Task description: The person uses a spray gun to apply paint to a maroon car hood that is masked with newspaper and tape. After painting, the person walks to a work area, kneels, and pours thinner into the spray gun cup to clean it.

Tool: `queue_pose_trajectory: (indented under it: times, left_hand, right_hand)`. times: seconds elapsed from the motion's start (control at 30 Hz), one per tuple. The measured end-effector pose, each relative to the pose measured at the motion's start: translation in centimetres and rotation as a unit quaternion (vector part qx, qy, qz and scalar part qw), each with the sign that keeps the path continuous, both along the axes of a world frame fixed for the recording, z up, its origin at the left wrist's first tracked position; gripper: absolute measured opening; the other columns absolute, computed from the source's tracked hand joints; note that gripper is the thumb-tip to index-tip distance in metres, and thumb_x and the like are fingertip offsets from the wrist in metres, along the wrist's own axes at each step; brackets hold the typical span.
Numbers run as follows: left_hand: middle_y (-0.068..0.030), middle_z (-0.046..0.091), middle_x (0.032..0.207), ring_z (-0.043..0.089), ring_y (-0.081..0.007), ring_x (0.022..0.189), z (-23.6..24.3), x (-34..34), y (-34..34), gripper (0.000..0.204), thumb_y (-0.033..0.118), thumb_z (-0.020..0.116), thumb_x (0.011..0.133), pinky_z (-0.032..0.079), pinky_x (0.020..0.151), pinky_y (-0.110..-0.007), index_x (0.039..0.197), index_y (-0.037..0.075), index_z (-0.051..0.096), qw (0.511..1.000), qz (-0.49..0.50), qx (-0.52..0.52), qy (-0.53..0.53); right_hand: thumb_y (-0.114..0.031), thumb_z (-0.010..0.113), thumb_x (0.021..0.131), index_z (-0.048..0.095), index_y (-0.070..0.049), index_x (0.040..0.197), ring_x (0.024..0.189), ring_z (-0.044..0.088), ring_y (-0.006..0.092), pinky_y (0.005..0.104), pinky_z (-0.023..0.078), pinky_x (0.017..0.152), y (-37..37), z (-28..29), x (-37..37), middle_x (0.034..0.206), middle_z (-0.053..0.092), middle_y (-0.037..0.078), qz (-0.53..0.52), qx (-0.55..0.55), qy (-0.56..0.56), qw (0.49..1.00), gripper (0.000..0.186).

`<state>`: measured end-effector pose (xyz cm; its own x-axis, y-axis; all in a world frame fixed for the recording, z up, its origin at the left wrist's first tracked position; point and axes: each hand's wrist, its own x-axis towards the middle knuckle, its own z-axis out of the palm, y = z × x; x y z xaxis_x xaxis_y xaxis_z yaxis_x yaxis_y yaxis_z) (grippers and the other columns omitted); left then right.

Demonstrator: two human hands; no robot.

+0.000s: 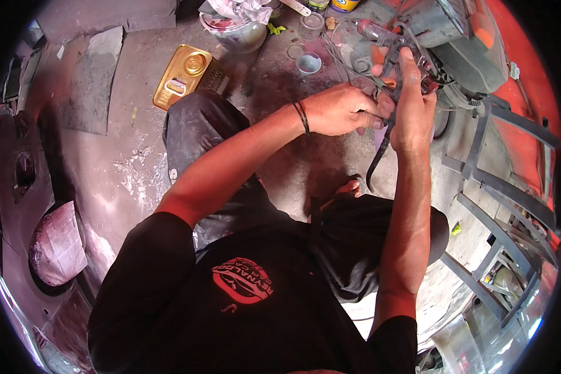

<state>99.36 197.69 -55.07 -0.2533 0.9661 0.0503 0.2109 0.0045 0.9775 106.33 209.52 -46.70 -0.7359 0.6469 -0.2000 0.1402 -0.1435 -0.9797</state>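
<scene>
My right hand (411,106) is closed on a grimy spray gun (393,56) with a translucent pinkish part at its upper end, held at the top right of the view. Just below and left of it, my left hand (349,109) has curled fingers gripping at the gun's lower end, where a black hose (374,168) hangs down; exactly what the fingertips hold is partly hidden. A small cup (308,63) with light liquid, a clear jar (310,26) and a gold rectangular can (177,76) stand on the floor (131,118) around my hands.
A paint-stained bucket (234,34) stands at the top centre. Dark metal frames (511,124) and a red surface (530,75) line the right side. A grey sheet (90,81) lies at the upper left, with dark panels (25,174) along the left edge. My bent legs are below my hands.
</scene>
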Motion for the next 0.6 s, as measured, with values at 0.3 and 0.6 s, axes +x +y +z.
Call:
queue_pose_trajectory:
  times: [0.3, 0.6]
  left_hand:
    - [-0.0147, 0.075, 0.084, 0.074, -0.0208, 0.071, -0.7, 1.3, 0.5, 0.018, 0.008, 0.068, 0.097, 0.057, 0.068, -0.035, 0.112, 0.002, 0.076, 0.994, 0.056, 0.084, -0.034]
    - [-0.0116, 0.078, 0.095, 0.075, -0.0185, 0.082, -0.2, 1.0, 0.3, 0.021, 0.014, 0.077, 0.091, 0.058, 0.075, -0.035, 0.11, 0.006, 0.078, 0.991, 0.08, 0.074, 0.082]
  right_hand:
    - [-0.035, 0.067, 0.101, 0.072, -0.004, 0.112, 0.071, 0.06, 0.0076, 0.0227, 0.039, 0.047, -0.1, 0.2, 0.1, 0.094, 0.073, 0.007, -0.033, 0.012, 0.03, 0.999, 0.033]
    - [-0.038, 0.068, 0.1, 0.071, -0.006, 0.106, 0.056, 0.05, 0.0046, 0.0222, 0.034, 0.045, -0.4, 0.7, 0.3, 0.086, 0.072, 0.005, -0.049, 0.044, 0.005, 0.998, 0.033]
